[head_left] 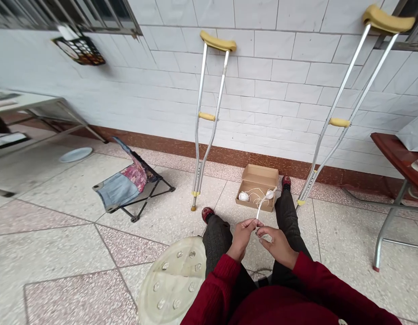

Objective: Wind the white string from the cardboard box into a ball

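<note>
My left hand [243, 235] and my right hand [278, 243] meet above my knees, both pinched on a white string [260, 210]. The string runs forward from my fingers into an open cardboard box [258, 175] on the floor between my feet. Inside the box lies a white ball of string [243, 196] at the left, with loose loops beside it. My sleeves are dark red and my trousers are dark.
Two metal crutches [209, 117] [344, 113] lean on the white tiled wall. A small folding stool [127, 185] stands at the left. A pale round plastic stool top [173, 282] is by my left knee. A brown table [398, 158] stands at right, a white plate [75, 155] lies far left.
</note>
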{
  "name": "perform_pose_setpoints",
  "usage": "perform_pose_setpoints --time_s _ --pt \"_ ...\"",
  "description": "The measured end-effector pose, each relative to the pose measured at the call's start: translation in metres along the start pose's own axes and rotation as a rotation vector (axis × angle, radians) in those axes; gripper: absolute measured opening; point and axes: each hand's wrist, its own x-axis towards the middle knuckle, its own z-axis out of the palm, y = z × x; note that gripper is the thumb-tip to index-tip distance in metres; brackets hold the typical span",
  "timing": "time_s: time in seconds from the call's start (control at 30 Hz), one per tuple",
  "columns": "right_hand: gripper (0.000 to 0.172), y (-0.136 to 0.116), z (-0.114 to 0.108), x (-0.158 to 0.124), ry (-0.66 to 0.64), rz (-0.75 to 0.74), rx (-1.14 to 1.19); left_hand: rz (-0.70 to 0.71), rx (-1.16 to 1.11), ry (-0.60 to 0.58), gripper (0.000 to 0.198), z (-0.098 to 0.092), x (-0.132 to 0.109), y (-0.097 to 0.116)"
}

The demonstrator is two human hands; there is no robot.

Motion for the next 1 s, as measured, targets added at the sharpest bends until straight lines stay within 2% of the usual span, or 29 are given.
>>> perform_pose_setpoints --time_s 0.1,0.2,0.27,0.3,0.37,0.43,0.53,0.67,0.73,0.87,1.0 --pt "0.03 -0.029 -0.02 0.0 0.086 -0.136 -0.109 0.072 0.146 -0.076 0.035 -0.01 -0.005 0.019" --pt "0.049 -0.042 -0.038 0.007 0.075 -0.135 -0.166 0.088 0.332 -0.268 0.039 -0.014 -0.017 0.039" --pt "0.063 -0.038 -0.044 0.012 -0.036 -0.052 -0.114 0.092 0.432 -0.384 0.038 -0.015 -0.025 0.05" --pt "0.061 -0.032 -0.046 0.013 -0.117 0.007 -0.057 0.097 0.474 -0.426 0.038 -0.017 -0.027 0.054" --pt "0.043 -0.02 -0.047 0.011 -0.286 0.151 0.086 0.11 0.544 -0.455 0.038 -0.023 -0.029 0.061" --pt "0.029 -0.012 -0.05 0.004 -0.432 0.3 0.214 0.132 0.613 -0.391 0.037 -0.033 -0.026 0.067" --pt "0.034 -0.014 -0.061 -0.006 -0.511 0.428 0.363 0.169 0.701 -0.273 0.036 -0.051 -0.015 0.073" --pt "0.034 -0.031 -0.077 0.001 -0.493 0.467 0.518 0.208 0.77 -0.254 0.035 -0.062 0.002 0.079" --pt "0.033 -0.038 -0.08 0.009 -0.474 0.454 0.547 0.225 0.816 -0.191 0.034 -0.061 0.009 0.082" --pt "0.032 -0.043 -0.079 0.022 -0.44 0.456 0.558 0.252 0.888 -0.028 0.033 -0.059 0.022 0.089" --pt "0.033 -0.04 -0.073 0.023 -0.452 0.504 0.581 0.293 0.94 0.034 0.033 -0.062 0.028 0.089"
